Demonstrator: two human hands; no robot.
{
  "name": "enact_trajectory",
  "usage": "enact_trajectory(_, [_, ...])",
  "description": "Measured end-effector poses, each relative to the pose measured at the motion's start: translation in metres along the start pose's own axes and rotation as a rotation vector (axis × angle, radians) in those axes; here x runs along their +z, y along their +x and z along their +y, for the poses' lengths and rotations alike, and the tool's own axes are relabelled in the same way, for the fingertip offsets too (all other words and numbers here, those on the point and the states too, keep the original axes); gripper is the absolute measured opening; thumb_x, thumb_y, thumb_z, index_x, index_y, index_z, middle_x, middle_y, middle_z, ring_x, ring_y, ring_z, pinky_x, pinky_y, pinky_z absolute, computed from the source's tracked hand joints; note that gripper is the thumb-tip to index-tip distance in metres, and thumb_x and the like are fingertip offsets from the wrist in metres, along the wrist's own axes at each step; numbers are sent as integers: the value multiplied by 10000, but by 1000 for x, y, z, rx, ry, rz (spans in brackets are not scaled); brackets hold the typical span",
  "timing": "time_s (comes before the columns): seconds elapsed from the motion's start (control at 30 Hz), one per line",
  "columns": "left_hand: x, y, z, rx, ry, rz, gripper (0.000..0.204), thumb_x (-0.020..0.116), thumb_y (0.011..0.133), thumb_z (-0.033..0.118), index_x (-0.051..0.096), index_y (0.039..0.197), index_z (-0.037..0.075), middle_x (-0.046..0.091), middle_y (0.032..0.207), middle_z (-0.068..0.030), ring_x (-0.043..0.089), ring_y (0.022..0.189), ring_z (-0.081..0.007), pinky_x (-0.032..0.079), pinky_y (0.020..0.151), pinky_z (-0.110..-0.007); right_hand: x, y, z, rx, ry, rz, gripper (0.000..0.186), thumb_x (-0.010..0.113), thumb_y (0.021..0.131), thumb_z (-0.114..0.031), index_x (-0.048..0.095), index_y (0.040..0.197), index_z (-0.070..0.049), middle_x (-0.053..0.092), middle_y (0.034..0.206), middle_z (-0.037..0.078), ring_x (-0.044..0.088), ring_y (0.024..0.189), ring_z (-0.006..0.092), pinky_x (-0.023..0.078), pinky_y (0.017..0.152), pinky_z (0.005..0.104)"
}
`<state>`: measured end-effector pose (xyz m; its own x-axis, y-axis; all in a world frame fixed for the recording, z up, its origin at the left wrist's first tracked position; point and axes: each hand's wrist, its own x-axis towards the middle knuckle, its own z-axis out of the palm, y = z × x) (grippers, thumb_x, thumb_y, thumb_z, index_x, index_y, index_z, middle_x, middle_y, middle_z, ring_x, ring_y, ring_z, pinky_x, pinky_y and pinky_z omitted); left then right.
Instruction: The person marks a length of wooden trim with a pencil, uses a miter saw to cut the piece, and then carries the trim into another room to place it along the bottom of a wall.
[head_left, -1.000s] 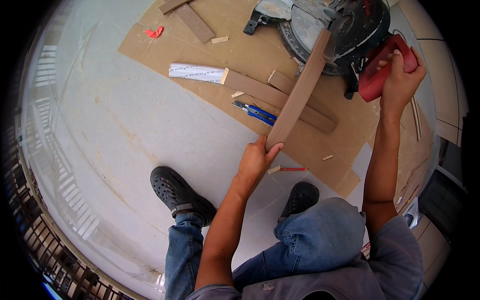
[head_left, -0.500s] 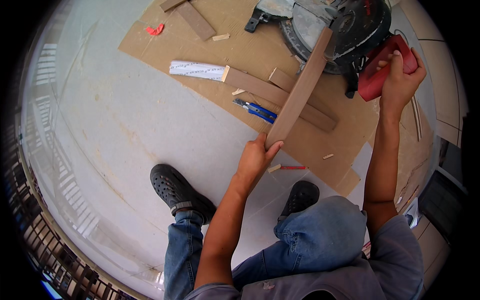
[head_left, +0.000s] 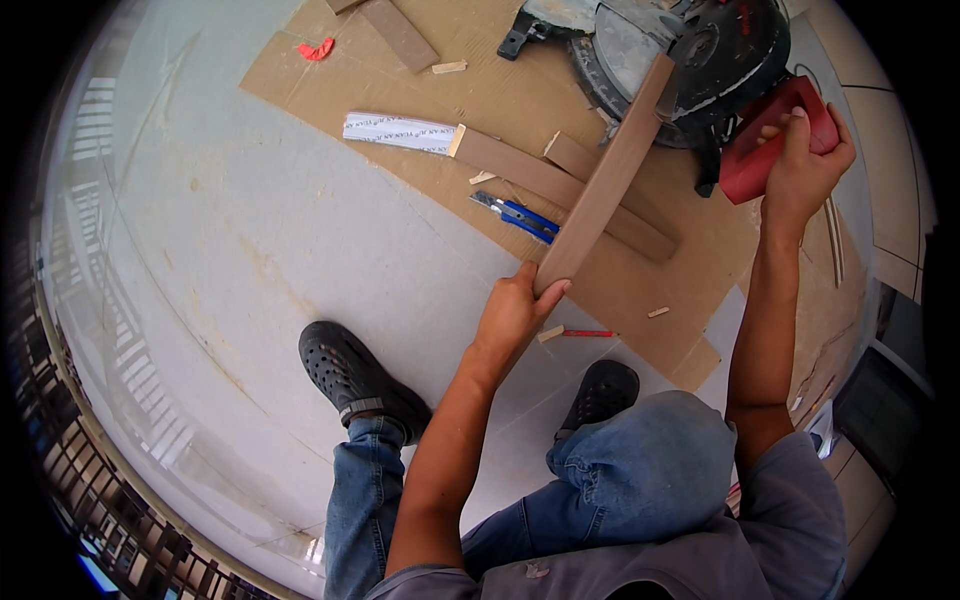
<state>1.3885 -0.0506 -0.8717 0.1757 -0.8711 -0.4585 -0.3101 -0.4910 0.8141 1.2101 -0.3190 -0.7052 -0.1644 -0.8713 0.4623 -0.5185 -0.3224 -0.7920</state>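
Note:
My left hand (head_left: 518, 312) grips the near end of a long brown wooden board (head_left: 607, 180), thumb on top. The board slants away to the right, and its far end lies at the miter saw (head_left: 690, 70). My right hand (head_left: 803, 165) is wrapped around the saw's red handle (head_left: 745, 160). Below the held board, other brown boards (head_left: 515, 172) lie on the cardboard, crossing under it. A blue utility knife (head_left: 528, 218) with its blade out rests just left of the held board.
A cardboard sheet (head_left: 310, 90) covers part of the grey floor. On it lie a white printed strip (head_left: 395, 131), a red scrap (head_left: 316, 49), small wood offcuts (head_left: 450, 67) and another board (head_left: 400, 35). A red pencil (head_left: 588, 333) lies near my right shoe (head_left: 605, 392).
The scene has shifted very slightly in view. Both hands keep their grips, and the board still lies at the saw.

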Motion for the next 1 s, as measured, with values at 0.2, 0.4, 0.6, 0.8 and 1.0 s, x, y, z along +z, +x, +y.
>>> enact_trajectory(0.2, [1,-1,0,2,20,0,506,767,922,440,600,951,-37,675,720,-268,695,707,-451,540,644,-487,1,-1,3,-24,8,3,456,653,993,-129,410,1338,44,695,925,152,706,683,183,576,670,300])
enact_trajectory(0.4, [1,-1,1,-16,6,-13,508,762,924,446,607,968,-36,680,739,-274,692,725,-462,541,657,-494,1,-2,2,-16,17,1,468,655,994,-121,405,1349,53,685,929,149,699,702,189,578,691,310])
enact_trajectory(0.6, [-1,-3,4,-29,17,-28,508,761,926,443,611,980,-39,682,743,-281,694,732,-463,545,666,-494,1,-3,2,-14,18,2,460,651,991,-127,405,1337,50,686,938,151,703,698,190,576,697,305])
enact_trajectory(0.8, [-1,-5,4,-22,-15,-17,501,766,925,431,614,981,-42,679,746,-290,685,739,-481,544,669,-495,1,-4,5,-29,18,-3,467,652,991,-124,398,1338,59,684,937,156,704,707,196,577,700,309])
enact_trajectory(1.0, [-2,-5,4,-34,-20,-29,502,765,926,428,617,992,-47,676,763,-301,677,749,-492,541,674,-499,1,-4,8,-47,21,-6,481,651,992,-119,387,1345,74,683,924,158,704,713,205,578,705,319])
